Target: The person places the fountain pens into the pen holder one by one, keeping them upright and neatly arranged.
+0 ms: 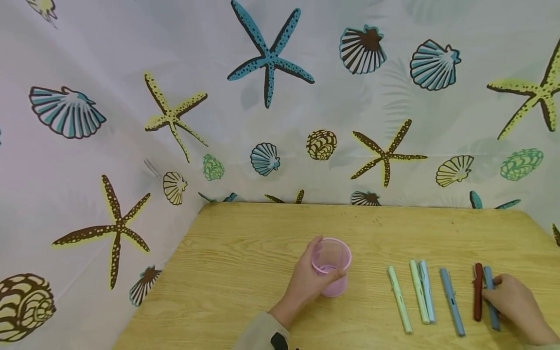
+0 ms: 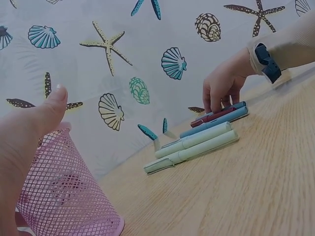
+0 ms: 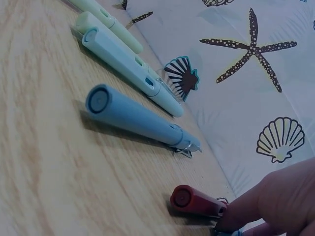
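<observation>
A pink mesh pen cup (image 1: 334,288) stands on the wooden table, its rim upward. My left hand (image 1: 303,283) grips it, thumb on the near side and fingers round the far side. At the right end of a row of pens, my right hand (image 1: 516,302) pinches a blue pen (image 1: 495,318) that lies on the table. Right beside that pen lies a dark red pen (image 1: 478,294). In the right wrist view the fingers (image 3: 246,209) hide most of the pinched pen, and the red pen (image 3: 194,200) shows close by.
Left of the red pen lie another blue pen (image 1: 452,302), a light blue pen (image 1: 427,294) against a pale green pen (image 1: 419,294), and a second pale green pen (image 1: 400,302). A shell-and-starfish curtain (image 1: 280,126) borders the table (image 1: 245,243) at the back and left.
</observation>
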Demonstrator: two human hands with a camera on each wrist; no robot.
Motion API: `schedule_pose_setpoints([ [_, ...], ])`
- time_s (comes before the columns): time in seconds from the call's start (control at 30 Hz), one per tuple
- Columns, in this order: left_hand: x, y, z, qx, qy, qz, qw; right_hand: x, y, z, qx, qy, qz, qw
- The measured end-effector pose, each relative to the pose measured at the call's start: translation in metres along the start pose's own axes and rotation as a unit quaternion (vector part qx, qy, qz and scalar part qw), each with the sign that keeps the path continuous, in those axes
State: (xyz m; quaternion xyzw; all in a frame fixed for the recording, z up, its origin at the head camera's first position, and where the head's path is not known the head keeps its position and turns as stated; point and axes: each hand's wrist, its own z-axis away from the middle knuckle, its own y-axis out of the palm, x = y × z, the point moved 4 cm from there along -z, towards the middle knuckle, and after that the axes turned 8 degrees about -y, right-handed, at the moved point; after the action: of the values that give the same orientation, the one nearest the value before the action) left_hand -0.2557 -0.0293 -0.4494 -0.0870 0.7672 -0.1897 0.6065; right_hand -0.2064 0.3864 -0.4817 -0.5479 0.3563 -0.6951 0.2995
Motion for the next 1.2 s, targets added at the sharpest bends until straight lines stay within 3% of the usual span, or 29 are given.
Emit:
schedule_pose_setpoints([
  [0.27,0.002,0.001,-0.001,-0.006,-0.025,0.016,0.9995,0.002,0.0,0.004,-0.012,0.002,0.003,0.9999],
  [0.43,0.003,0.002,-0.001,0.002,-0.025,0.027,0.9993,0.005,-0.005,0.008,-0.024,0.015,-0.002,0.9996],
  [0.77,0.003,0.0,-0.001,0.012,-0.032,0.033,0.9989,0.015,-0.012,0.011,-0.064,-0.002,-0.009,0.9979],
  [1.0,0.004,0.001,-0.001,0.017,-0.031,0.041,0.9985,0.025,-0.012,0.013,-0.062,-0.007,-0.022,0.9978],
  [1.2,0.002,0.002,-0.001,0.017,-0.029,0.038,0.9987,0.038,-0.015,0.018,-0.087,-0.013,-0.031,0.9957],
])
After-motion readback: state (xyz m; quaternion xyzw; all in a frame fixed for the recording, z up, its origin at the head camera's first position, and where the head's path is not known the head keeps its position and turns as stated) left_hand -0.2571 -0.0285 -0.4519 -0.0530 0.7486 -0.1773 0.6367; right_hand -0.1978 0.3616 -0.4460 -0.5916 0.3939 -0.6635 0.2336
